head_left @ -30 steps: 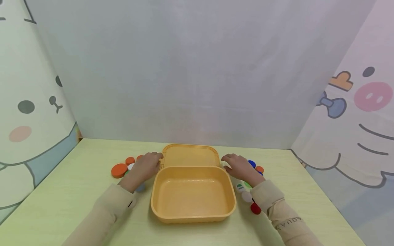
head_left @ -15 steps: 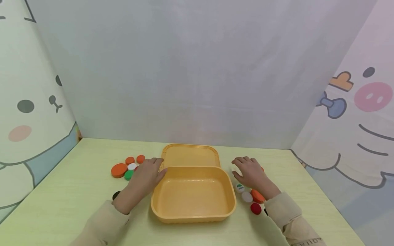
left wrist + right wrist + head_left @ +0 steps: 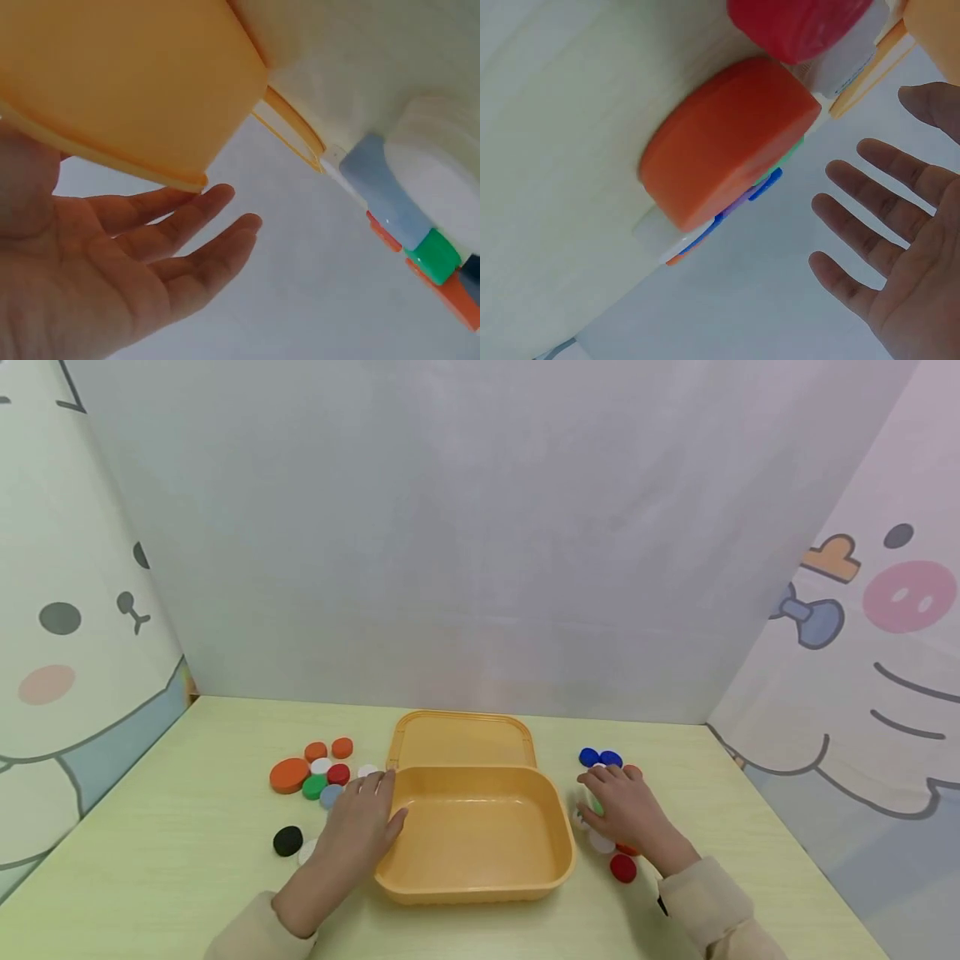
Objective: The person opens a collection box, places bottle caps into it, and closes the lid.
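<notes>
A yellow rectangular plastic box (image 3: 472,843) stands open-topped on the table. My left hand (image 3: 356,827) is at its left rim, thumb reaching over the inside and the other fingers along the outer side. In the left wrist view, the loosely bent fingers (image 3: 202,210) spread beside the rim corner. My right hand (image 3: 626,802) hovers palm down over the right-hand group of caps, partly hiding them. Its fingers (image 3: 877,202) are spread in the right wrist view, holding nothing, with an orange cap (image 3: 724,135) and a red cap (image 3: 799,26) nearby.
The yellow lid (image 3: 465,739) lies flat behind the box. Left are several round caps, including a large orange cap (image 3: 289,775), a green cap (image 3: 314,787) and a black cap (image 3: 288,841). Blue caps (image 3: 611,760) lie beyond the right hand. A pale curtain (image 3: 480,543) hangs behind.
My left hand has come back toward me from beside the lid to the box's left rim. My right hand has moved away from the lid, rightward and nearer, over the caps.
</notes>
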Demonstrator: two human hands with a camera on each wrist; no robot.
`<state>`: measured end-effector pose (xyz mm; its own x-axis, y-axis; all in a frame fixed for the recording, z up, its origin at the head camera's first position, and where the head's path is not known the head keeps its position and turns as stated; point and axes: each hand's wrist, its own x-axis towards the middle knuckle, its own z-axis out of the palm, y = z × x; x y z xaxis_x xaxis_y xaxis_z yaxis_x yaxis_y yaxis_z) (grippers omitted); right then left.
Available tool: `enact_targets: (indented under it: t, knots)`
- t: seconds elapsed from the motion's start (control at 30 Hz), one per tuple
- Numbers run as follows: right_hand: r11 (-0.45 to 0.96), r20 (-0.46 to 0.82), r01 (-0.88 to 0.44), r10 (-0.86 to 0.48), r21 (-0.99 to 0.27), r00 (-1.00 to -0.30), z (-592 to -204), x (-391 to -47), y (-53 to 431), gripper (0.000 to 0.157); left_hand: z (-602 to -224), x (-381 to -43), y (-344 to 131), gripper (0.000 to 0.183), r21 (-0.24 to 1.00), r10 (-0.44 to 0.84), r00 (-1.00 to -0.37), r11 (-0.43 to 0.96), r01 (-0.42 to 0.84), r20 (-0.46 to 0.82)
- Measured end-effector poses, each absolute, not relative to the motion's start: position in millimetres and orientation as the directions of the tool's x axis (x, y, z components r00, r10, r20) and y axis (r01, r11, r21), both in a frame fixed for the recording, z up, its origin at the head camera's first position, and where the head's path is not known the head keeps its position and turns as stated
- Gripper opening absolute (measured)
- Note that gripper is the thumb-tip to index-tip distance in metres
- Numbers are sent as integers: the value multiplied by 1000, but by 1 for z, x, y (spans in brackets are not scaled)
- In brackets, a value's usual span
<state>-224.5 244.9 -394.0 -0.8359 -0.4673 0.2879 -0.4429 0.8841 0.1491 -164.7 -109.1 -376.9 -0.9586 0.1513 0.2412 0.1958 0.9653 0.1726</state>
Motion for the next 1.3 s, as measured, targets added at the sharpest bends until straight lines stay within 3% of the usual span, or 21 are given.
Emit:
enact_targets:
  t: [0.9, 1.17, 1.3]
  knots:
    - [904, 169, -411, -426, 115, -889, -406, -216, 244, 32, -386, -157, -105, 56, 177, 81, -973, 977, 121, 214]
    - [907, 179, -402, -420, 129, -890, -399, -219, 241, 33, -388, -157, -105, 56, 182, 96, -962, 972, 146, 256]
    - [890, 233, -435, -456, 135, -859, -391, -221, 239, 33, -389, -157, -105, 56, 184, 102, -964, 972, 149, 246]
